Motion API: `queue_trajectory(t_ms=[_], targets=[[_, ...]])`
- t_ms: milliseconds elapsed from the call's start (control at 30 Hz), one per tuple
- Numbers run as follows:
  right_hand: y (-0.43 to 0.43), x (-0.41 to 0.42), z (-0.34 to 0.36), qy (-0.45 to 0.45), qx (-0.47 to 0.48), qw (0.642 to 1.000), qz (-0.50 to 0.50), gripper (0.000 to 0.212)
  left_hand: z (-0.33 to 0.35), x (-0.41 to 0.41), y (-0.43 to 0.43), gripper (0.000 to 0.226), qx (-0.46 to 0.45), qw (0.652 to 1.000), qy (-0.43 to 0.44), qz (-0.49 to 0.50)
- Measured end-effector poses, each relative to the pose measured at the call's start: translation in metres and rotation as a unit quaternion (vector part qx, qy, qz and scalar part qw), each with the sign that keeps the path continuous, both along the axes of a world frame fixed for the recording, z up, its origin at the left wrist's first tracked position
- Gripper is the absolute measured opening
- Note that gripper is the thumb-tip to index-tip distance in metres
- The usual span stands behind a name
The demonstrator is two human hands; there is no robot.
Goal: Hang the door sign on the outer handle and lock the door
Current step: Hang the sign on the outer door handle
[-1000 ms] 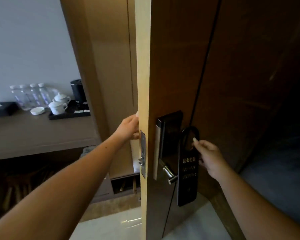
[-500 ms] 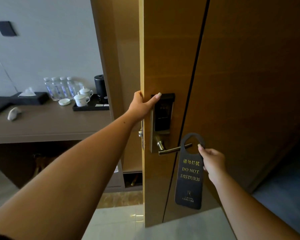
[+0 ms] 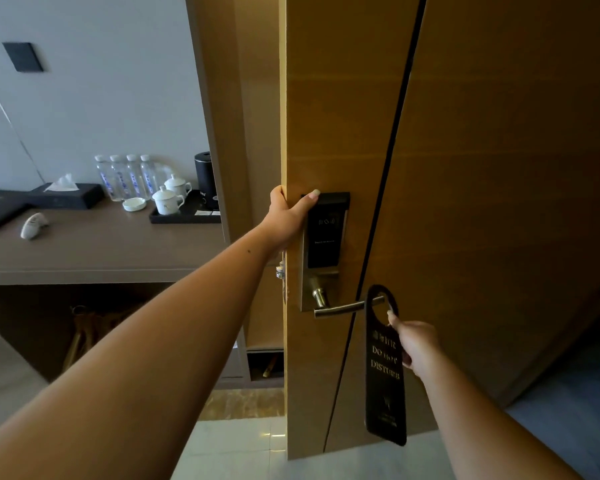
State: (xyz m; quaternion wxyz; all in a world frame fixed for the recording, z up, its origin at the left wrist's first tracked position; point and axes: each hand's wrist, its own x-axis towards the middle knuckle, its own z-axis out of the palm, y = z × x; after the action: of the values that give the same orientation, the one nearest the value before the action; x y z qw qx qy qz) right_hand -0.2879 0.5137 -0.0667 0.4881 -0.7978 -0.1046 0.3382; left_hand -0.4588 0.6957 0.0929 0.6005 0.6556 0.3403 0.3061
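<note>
The door sign (image 3: 385, 368) hangs with its long axis running straight down from the outer handle (image 3: 343, 309), and its round top opening is already looped over the free end of that lever, though only just past the tip. The right hand (image 3: 417, 344) is just beside the sign, on the side away from the lock plate (image 3: 323, 244), and pinches the sign's edge below the loop, with one finger reaching up to the rim of the opening. The left hand (image 3: 288, 218) is above the handle, wrapped around the edge of the door (image 3: 343, 116) beside the lock plate, thumb on the outer face, and so steadies the open leaf. The handle's long axis lies level, pointing from the lock plate toward the right hand, so the sign most likely needs sliding along the lever toward the plate before it is let go. The right hand is the nearer one for that. The door stands open, so locking is not yet done.
</note>
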Motion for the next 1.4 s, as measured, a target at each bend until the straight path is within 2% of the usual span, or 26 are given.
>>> queue_trajectory(t_ms=[100, 233, 400, 633, 867, 1000, 1167, 1233, 1300, 1400], targets=[[0.019, -0.012, -0.004, -0.013, -0.036, 0.999, 0.017, 0.041, 0.0, 0.0, 0.0, 0.077, -0.005, 1.0, 0.014, -0.008], [0.035, -0.054, -0.024, -0.02, 0.018, 0.998, 0.059, 0.035, 0.002, -0.002, -0.001, 0.077, -0.005, 1.0, 0.019, -0.007], [0.043, -0.095, -0.038, 0.088, 0.109, 0.986, 0.088, 0.026, 0.002, -0.004, 0.0, 0.08, 0.002, 1.0, 0.024, -0.013], [0.035, -0.076, -0.031, -0.02, 0.072, 0.994, 0.074, 0.019, 0.0, -0.004, 0.001, 0.078, 0.021, 1.0, 0.007, -0.015], [0.03, -0.071, -0.027, -0.06, 0.036, 0.995, 0.077, 0.01, -0.002, -0.008, -0.007, 0.08, 0.041, 0.999, -0.011, -0.011], [0.034, -0.079, -0.019, -0.078, 0.008, 0.996, 0.039, 0.021, -0.009, -0.017, -0.01, 0.078, 0.102, 0.994, 0.008, -0.029], [0.02, -0.066, -0.006, -0.068, -0.005, 0.996, -0.053, 0.003, -0.03, -0.033, -0.004, 0.046, 0.222, 0.974, -0.027, 0.038], [0.007, -0.057, -0.003, -0.05, 0.018, 0.993, -0.105, 0.01, -0.04, -0.035, -0.007, 0.042, 0.226, 0.97, -0.076, 0.05], [-0.009, -0.052, 0.003, -0.025, 0.055, 0.987, -0.149, 0.014, -0.046, -0.033, -0.011, 0.05, 0.202, 0.971, -0.117, 0.051], [-0.033, -0.048, 0.014, 0.0, 0.107, 0.975, -0.193, 0.015, -0.039, -0.034, -0.011, 0.053, 0.157, 0.978, -0.134, 0.003]])
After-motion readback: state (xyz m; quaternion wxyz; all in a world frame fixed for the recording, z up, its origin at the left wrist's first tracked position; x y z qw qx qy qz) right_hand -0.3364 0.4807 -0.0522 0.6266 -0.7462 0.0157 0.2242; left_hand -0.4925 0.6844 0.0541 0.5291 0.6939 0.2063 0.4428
